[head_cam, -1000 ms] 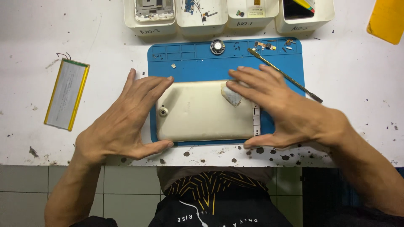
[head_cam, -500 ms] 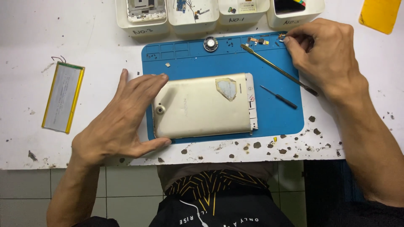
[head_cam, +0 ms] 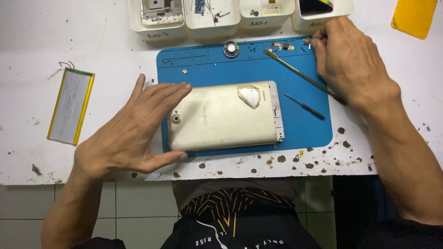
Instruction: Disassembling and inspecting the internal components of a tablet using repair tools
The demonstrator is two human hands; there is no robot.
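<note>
Left hand spread flat, thumb and fingers bracing the camera end of a gold tablet lying face down mid blue repair mat. Right hand at one o'clock, fingertips pinched on a tiny part at the mat's top corner. Metal spudger and small screwdriver alongside. Flat battery at nine o'clock on the white surface.

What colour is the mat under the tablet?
Blue. The mat shows best in the head view, lying under the pale gold tablet that the left hand steadies.
</note>
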